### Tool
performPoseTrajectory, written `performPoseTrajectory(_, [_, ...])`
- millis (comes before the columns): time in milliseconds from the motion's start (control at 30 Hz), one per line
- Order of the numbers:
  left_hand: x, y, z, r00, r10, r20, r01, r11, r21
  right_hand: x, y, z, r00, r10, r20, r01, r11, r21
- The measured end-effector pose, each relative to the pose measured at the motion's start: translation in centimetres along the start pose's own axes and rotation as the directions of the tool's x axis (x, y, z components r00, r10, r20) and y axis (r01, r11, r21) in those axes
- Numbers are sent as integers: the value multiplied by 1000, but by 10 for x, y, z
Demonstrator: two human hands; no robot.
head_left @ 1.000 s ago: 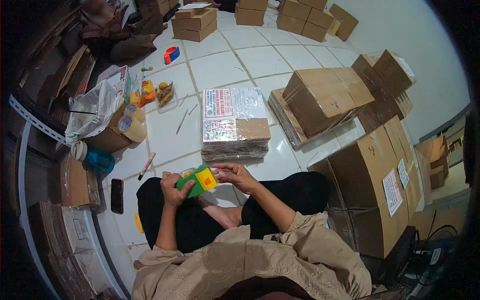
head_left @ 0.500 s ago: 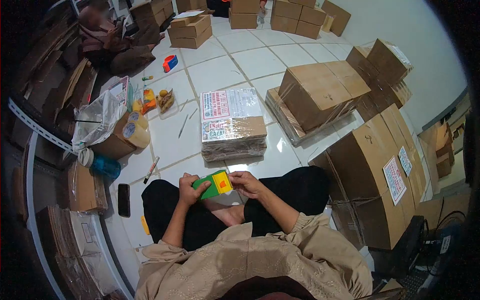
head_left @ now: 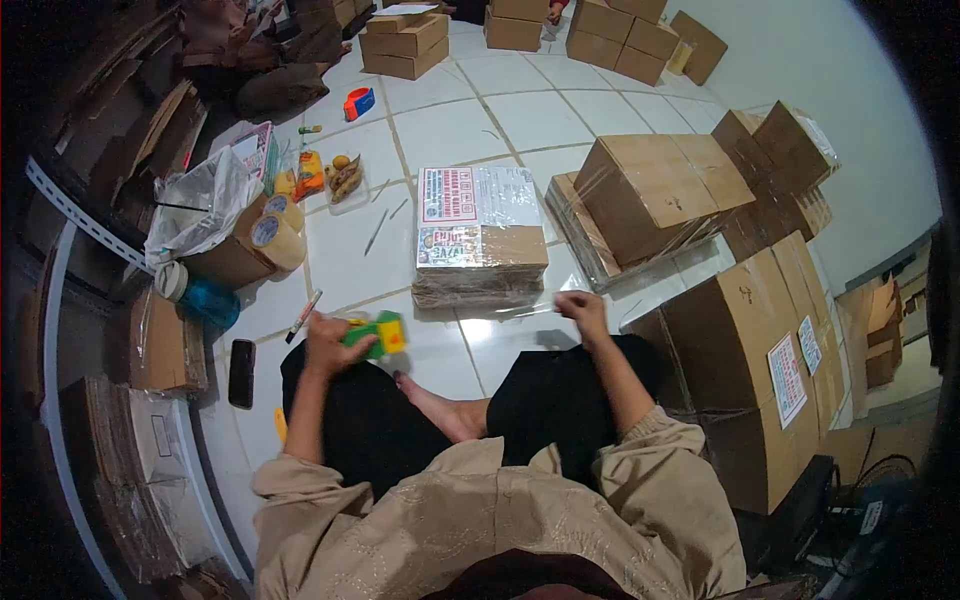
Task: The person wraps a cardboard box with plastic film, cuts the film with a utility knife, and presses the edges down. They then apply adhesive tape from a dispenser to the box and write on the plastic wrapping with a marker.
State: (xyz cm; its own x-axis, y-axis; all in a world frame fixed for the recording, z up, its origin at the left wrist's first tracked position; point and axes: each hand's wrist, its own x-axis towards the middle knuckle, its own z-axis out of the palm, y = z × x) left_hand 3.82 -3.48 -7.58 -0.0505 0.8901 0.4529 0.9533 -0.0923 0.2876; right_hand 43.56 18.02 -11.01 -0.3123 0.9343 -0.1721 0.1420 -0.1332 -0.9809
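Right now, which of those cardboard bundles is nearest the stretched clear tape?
The flat stack with printed labels on top, straight ahead: the clear tape between the tape dispenser and right hand runs along its near edge.

Tan packing-tape rolls (head_left: 274, 238): two
Green-and-yellow plastic tape dispenser (head_left: 372, 335): one
Red-and-blue plastic tape dispenser (head_left: 357, 103): one
Clear stretched tape strip (head_left: 500, 310): one
Flat black phone (head_left: 241, 372): one
Hands: two, left hand (head_left: 325, 345), right hand (head_left: 583, 308)
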Motion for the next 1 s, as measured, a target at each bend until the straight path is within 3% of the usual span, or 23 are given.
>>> performPoseTrajectory(33, [-5,-15,-4,1000,4,-18,-3,1000,31,-1,0,-18,992,95,-84,-85,989,119])
performPoseTrajectory(100, [-3,-24,-11,1000,-13,1,13,998,63,1,14,-27,960,268,-83,-248,949,193])
performPoseTrajectory(167, [-1,-28,-14,999,-34,36,30,994,109,7,26,-29,947,307,-92,-284,936,206])
performPoseTrajectory(267, [14,-22,-20,949,-134,285,107,988,107,11,29,-26,932,354,-84,-328,917,226])
performPoseTrajectory(367, [12,-39,-4,957,-120,264,115,993,36,13,32,-27,912,397,-102,-372,907,198])
performPoseTrajectory(500, [15,-49,8,911,-161,381,139,987,85,21,37,-22,920,383,-90,-369,919,139])
performPoseTrajectory(633, [25,-51,15,888,-212,408,161,974,157,37,43,-13,965,217,-144,-228,972,-59])
performPoseTrajectory(700, [18,-51,25,921,-183,343,116,972,206,37,52,-9,972,155,-177,-182,972,-149])
performPoseTrajectory(767, [20,-54,32,927,-191,324,125,969,213,42,59,-2,976,8,-216,-25,997,-76])
performPoseTrajectory(867, [21,-52,39,947,-183,262,123,965,230,51,62,5,982,-73,-175,68,997,-34])
performPoseTrajectory(1000, [27,-36,40,976,-161,144,119,958,262,63,74,16,981,-82,-176,75,996,-47])
